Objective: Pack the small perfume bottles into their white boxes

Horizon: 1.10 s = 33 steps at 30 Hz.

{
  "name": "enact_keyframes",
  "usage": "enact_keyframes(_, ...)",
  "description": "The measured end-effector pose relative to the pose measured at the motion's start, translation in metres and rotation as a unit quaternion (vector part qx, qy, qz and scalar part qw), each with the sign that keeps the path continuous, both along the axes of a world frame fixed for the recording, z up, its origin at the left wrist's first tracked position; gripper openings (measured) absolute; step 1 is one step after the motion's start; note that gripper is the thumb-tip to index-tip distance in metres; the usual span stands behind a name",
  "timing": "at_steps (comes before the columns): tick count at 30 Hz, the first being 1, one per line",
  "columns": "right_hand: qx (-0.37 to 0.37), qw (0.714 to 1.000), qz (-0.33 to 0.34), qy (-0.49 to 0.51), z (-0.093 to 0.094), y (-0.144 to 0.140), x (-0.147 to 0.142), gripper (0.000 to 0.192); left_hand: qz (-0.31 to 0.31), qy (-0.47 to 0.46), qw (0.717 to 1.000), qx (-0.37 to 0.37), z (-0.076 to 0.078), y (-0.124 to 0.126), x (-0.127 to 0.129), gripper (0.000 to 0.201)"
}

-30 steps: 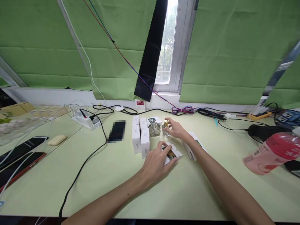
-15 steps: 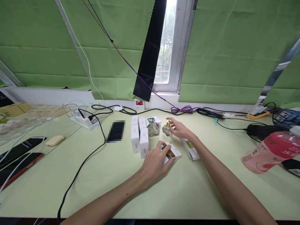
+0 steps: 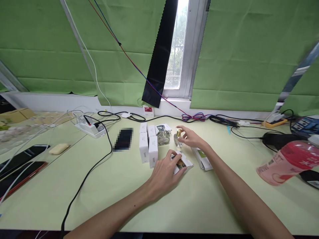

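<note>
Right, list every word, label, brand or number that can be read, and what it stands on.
"水": on the pink bottle; its other print is too blurred.
White boxes: print too small to read.
Blue package: large pale characters, not clear enough to read.
Glass bottle in the right hand: no readable text.

From where I stand, the single camera rides on the worker's head, facing forward and tipped down over the pale surface (image 3: 199, 209). It looks from above the near edge, so the forearms (image 3: 119, 212) come in along the bottom, and the left grip (image 3: 164, 171) and right grip (image 3: 190, 137) sit near the middle. The wide view carries on past them to the window (image 3: 175, 59) and green blinds (image 3: 249, 56) behind.
</note>
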State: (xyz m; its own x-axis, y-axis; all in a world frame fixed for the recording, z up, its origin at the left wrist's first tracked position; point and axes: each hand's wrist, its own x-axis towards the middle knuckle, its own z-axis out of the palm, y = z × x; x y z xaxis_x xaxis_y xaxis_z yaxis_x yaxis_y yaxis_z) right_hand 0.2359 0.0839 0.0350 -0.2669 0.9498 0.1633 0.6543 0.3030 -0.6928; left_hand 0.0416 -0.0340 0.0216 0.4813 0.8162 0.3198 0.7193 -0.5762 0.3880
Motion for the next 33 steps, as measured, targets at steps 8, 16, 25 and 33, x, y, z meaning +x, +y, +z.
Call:
enact_keyframes(8, -0.001, 0.999, 0.03, 0.033, -0.001, 0.0, -0.008, 0.06, -0.004, 0.001, 1.0, -0.003, -0.001, 0.001, 0.0, 0.029)
enact_keyframes(16, 0.013, 1.0, 0.01, -0.002, -0.003, 0.0, -0.012, 0.057, 0.0, 0.003, 1.0, -0.006, 0.0, 0.001, 0.001, 0.027)
enact_keyframes(25, 0.059, 0.986, -0.056, -0.146, 0.009, -0.009, -0.016, 0.055, -0.001, 0.009, 1.0, -0.008, -0.001, 0.001, -0.001, 0.028)
enact_keyframes(33, 0.032, 0.976, -0.072, -0.204, 0.021, -0.018, -0.013, 0.046, 0.003, 0.018, 1.0, -0.009, -0.002, 0.001, -0.001, 0.029)
